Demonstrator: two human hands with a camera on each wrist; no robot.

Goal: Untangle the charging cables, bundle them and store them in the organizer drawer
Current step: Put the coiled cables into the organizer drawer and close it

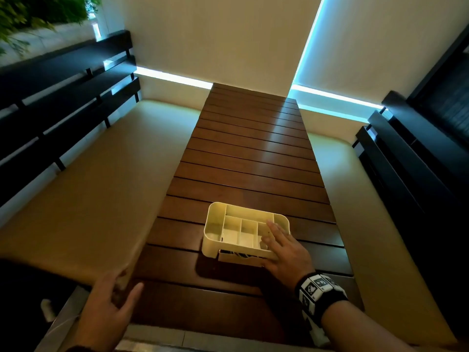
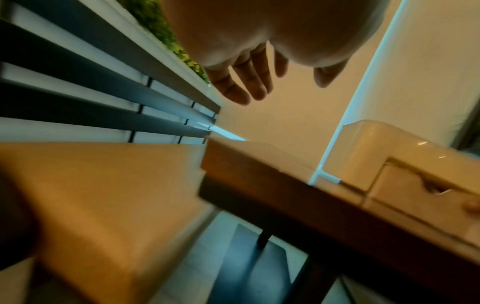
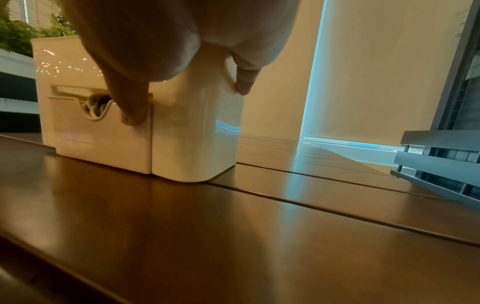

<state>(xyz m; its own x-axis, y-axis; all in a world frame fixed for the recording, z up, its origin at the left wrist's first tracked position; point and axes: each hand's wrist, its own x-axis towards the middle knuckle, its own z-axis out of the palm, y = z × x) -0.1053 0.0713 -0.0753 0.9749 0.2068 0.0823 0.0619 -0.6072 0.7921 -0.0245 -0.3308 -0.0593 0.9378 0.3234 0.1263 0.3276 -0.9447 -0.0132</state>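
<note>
A cream organizer with several open top compartments stands on the slatted wooden table. Its drawer sticks out a little at the front. White cables show coiled inside through the handle cut-out. My right hand lies over the organizer's right end, fingers stretched across the top and thumb pressing the drawer front. My left hand hovers off the table's near left corner, fingers spread and holding nothing. In the left wrist view the organizer shows from the side.
Beige cushioned benches run along both sides of the table, backed by dark slatted rails. A pale wall with lit strips closes the far end. A green plant stands at the upper left.
</note>
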